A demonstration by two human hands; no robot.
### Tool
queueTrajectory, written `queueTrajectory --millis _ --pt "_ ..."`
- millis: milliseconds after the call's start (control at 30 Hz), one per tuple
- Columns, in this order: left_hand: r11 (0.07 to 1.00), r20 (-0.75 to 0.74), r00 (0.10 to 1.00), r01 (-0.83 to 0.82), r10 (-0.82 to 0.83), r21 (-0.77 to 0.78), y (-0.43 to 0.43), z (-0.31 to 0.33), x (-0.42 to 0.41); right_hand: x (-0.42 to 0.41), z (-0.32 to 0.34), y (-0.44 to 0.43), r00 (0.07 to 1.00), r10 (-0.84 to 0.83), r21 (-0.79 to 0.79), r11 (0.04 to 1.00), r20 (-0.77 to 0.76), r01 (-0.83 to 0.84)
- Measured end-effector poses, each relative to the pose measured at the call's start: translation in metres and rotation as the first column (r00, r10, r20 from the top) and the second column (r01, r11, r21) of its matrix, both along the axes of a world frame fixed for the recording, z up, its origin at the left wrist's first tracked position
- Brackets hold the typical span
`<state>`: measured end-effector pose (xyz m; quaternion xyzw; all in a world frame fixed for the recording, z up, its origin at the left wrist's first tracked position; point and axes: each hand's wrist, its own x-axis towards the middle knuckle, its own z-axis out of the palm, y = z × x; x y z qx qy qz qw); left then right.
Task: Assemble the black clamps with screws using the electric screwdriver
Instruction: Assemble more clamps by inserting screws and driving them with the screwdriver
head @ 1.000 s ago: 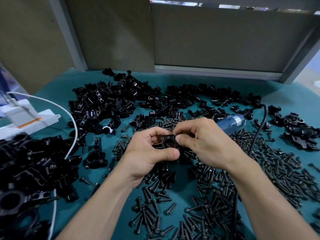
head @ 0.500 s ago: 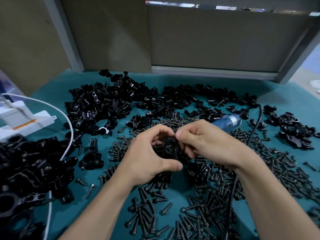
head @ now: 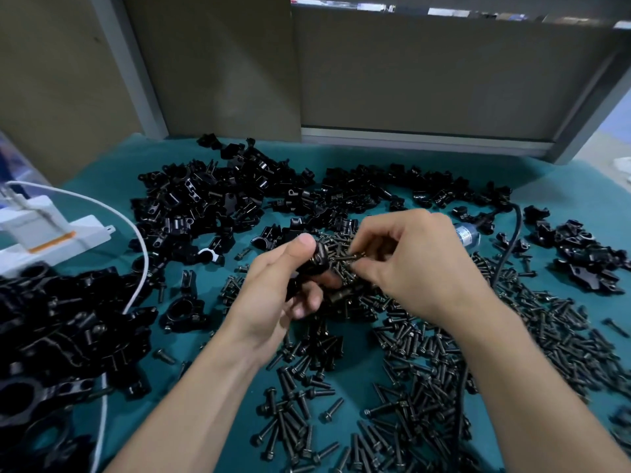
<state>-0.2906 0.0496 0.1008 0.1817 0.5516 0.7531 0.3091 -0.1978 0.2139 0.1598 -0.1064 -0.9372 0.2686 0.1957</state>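
Observation:
My left hand [head: 278,295] grips a black clamp [head: 316,262] above the middle of the teal table, thumb on top and fingers curled underneath. My right hand [head: 415,264] pinches a black screw [head: 348,258] that lies sideways, its tip towards the clamp. The blue electric screwdriver [head: 466,233] lies on the table just behind my right hand, mostly hidden by it. Loose black screws [head: 426,370] cover the table under and in front of both hands.
A large heap of black clamp parts [head: 211,206] fills the back of the teal table [head: 102,186]. Bigger clamps [head: 61,336] pile at the left, and a smaller group [head: 587,257] lies right. A white power strip [head: 44,233] and white cable [head: 136,274] sit at left. The screwdriver's black cord [head: 505,254] runs right of my hand.
My left hand turned the clamp from face-up to side-on. My right hand let go of the clamp, drew slightly right and now holds a screw at it.

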Motion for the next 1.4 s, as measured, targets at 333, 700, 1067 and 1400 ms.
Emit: queueTrajectory --millis 333,700,1067,1400 --pt "0.996 0.054 0.995 -0.086 0.087 -0.031 0.002 -0.005 -0.006 0.032 0.002 0.033 0.674 -0.199 0.148 0.98 0.711 0.134" --pt "0.964 0.002 0.97 -0.24 0.241 -0.116 0.001 -0.007 -0.005 0.031 -0.034 0.015 0.884 -0.138 0.092 0.99 0.446 0.108" --pt "0.967 -0.055 0.979 -0.205 0.199 -0.153 0.007 -0.006 -0.002 0.028 -0.041 0.007 0.887 -0.164 0.169 0.981 0.432 0.099" --pt "0.974 -0.069 0.989 -0.139 0.129 -0.178 0.008 -0.009 0.002 0.034 -0.036 0.015 0.982 -0.007 -0.542 0.833 0.189 0.11"
